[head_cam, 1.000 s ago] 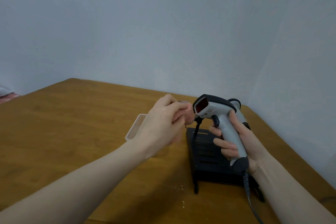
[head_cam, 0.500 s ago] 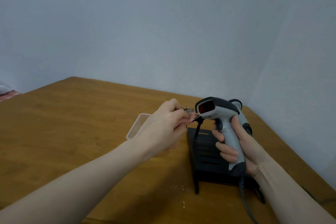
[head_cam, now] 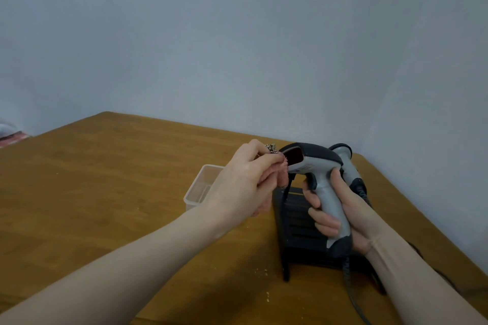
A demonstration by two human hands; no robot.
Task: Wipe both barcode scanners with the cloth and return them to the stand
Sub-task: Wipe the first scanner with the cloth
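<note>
My right hand point(head_cam: 340, 215) grips the handle of a grey and black barcode scanner point(head_cam: 320, 174), held upright above the black stand point(head_cam: 298, 221), its red window facing left. My left hand point(head_cam: 245, 179) holds a bunched pink cloth point(head_cam: 361, 171) pressed against the scanner's window and nose. A second grey scanner point(head_cam: 348, 166) sits behind the first one at the stand, mostly hidden by it and by my right hand. A coiled black cable point(head_cam: 347, 272) hangs from the held scanner's base.
A clear plastic box point(head_cam: 200, 187) lies on the wooden table point(head_cam: 105, 192) just left of the stand, partly behind my left hand. Small crumbs dot the table near the stand's front. A grey wall rises close behind. The table's right edge runs near the stand.
The scanner has tilted its window further left and down, and my left hand has brought the cloth onto the window from a small gap away.
</note>
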